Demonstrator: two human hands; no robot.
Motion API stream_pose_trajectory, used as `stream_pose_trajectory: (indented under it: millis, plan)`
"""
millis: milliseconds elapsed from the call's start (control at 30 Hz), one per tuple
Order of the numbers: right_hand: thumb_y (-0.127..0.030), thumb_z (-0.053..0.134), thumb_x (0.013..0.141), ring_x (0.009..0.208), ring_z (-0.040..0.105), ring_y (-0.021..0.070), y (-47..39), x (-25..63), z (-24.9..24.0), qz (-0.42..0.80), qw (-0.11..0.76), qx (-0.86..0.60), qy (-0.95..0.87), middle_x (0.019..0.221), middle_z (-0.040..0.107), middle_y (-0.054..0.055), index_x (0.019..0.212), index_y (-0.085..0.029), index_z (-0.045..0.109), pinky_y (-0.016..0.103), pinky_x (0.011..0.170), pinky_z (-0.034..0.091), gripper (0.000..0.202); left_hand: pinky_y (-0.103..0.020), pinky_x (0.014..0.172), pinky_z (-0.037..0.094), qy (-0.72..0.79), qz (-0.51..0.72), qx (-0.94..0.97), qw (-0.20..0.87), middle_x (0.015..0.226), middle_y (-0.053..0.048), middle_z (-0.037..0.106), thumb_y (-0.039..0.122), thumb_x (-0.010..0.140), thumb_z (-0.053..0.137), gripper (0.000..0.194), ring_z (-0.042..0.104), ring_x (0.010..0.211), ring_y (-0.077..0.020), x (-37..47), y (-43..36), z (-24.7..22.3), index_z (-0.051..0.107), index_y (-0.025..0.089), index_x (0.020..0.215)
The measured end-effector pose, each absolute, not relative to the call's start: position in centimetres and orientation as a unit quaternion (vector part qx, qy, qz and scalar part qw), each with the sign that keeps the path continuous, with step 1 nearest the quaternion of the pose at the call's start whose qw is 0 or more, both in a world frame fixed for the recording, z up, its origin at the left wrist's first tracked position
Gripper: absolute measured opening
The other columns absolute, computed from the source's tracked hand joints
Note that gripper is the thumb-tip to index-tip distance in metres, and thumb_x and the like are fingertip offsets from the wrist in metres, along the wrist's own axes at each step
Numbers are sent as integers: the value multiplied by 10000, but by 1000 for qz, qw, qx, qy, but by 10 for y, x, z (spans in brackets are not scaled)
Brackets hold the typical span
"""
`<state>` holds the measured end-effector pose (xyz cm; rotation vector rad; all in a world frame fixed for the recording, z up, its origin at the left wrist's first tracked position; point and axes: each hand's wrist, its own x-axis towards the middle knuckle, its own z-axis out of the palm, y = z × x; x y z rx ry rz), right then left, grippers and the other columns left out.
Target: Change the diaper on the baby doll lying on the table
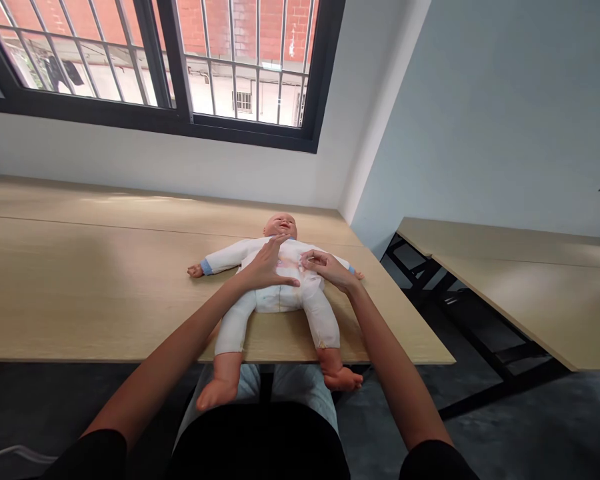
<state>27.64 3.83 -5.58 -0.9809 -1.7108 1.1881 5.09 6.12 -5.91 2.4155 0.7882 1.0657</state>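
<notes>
A baby doll [282, 225] lies face up on the wooden table, its head toward the window and its bare feet hanging past the near edge. It wears a white outfit [280, 303] with blue cuffs and collar, and the front looks loose over the belly. My left hand [266, 265] is over the doll's chest and belly, fingers stretched and thumb apart, holding nothing. On the other side of the belly, my right hand [326, 265] has its fingers pinched together at the white cloth of the outfit. The fingertips partly hide that cloth.
The wooden table [80, 293] runs along the wall beneath a barred window [250, 67]. A second table [520, 280] on black legs stands to the right, with a gap between them. My lap [305, 393] is under the near edge.
</notes>
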Motion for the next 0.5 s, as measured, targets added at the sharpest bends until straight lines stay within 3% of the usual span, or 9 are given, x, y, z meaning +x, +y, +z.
stream_pose_trajectory:
  millis: [100,233,333,400,500]
  plan:
    - [-426,730,791,987,592,174,41,275,-58,491,428,-387,-653,1038,665,47,1122,-183,643,281,877,454,420,-525,1174,249,281,373,865,183,1525,-224,349,539,598,853,1083,292,1440,-373,51,63,-62,308,156,1452]
    - [-444,750,747,859,581,152,41,273,-58,493,431,-395,-645,906,641,21,883,-163,641,245,783,449,330,-513,1176,257,272,372,870,174,1507,-227,367,568,624,827,1066,300,1437,-362,50,63,-64,310,146,1456]
    - [-402,738,734,761,568,130,42,275,-59,544,474,-379,-579,884,628,0,836,-194,566,220,679,450,288,-529,1166,273,284,356,874,170,1494,-223,386,597,659,797,1045,326,1421,-364,49,63,-64,316,148,1471]
    - [-352,679,744,757,586,143,44,277,-60,591,490,-369,-524,876,640,16,827,-203,540,228,680,476,221,-544,1168,263,301,328,881,159,1495,-215,391,608,717,751,947,323,1425,-363,48,62,-63,371,163,1461]
    - [-359,565,790,761,612,176,49,281,-62,610,493,-408,-467,833,656,58,783,-198,535,265,722,517,164,-547,1174,240,308,282,898,139,1524,-172,373,584,873,598,623,282,1454,-339,46,59,-60,529,223,1376]
